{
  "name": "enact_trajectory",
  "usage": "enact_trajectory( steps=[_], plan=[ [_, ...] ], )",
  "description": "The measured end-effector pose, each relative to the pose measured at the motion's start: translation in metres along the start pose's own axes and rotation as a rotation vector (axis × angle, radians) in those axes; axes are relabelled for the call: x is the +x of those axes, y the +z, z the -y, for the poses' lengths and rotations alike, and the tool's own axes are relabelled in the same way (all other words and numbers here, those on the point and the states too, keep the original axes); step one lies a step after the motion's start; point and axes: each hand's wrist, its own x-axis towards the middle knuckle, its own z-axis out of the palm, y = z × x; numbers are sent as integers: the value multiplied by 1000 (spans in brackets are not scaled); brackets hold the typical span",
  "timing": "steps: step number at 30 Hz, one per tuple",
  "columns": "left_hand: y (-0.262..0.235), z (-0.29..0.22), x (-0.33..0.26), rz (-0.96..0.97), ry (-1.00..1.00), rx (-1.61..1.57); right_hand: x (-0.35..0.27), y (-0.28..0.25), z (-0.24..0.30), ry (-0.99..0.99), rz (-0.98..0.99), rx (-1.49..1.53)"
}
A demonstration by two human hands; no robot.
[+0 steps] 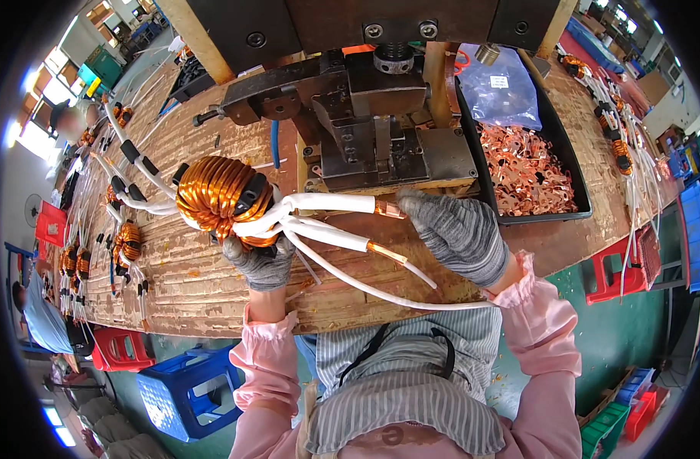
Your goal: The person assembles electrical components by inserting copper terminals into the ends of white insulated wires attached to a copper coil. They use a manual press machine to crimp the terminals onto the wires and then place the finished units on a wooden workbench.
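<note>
A toroidal coil (226, 193), wound with shiny copper wire and banded in black, is held above the workbench. My left hand (260, 264), in a grey knit glove, is closed around its lower side, where the white sleeved leads (331, 202) come out. My right hand (459, 236), gloved the same way, pinches at the bare copper end (390, 209) of the upper lead; its fingertips partly cover that end. Below it another lead ends in bare copper strands (388, 253). One long thin white lead (365, 287) curves under my right hand.
Ahead stands a dark metal press (373, 145) with its tooling. Right of it, a black tray (583, 203) holds many small copper terminals (530, 176) and a clear bag (503, 92). Other coils (126, 243) lie at left and right on the wooden bench (189, 298). A blue stool (189, 390) is below.
</note>
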Motion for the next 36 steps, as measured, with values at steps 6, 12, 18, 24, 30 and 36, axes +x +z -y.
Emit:
enact_trajectory(
  steps=[6, 12, 18, 24, 30, 36],
  plan=[
    [-3, -2, 0, 100, -96, -110, 11, -17, 18, 327, 76, 477],
    [-11, -3, 0, 42, -33, -68, 18, -12, 16, 709, 21, 1080],
    [-21, 2, -5, 129, 68, -10, 12, 5, 8, 1013, 128, 1731],
    [-16, -1, -7, 225, 81, -67, 19, -4, 6, 994, 187, 1408],
    [-19, -5, -2, 171, 37, -37, 17, -2, -11, 943, 217, 1347],
    [-22, -8, 2, 77, 11, 3, 25, -13, -21, 871, 126, 1306]
  ],
)
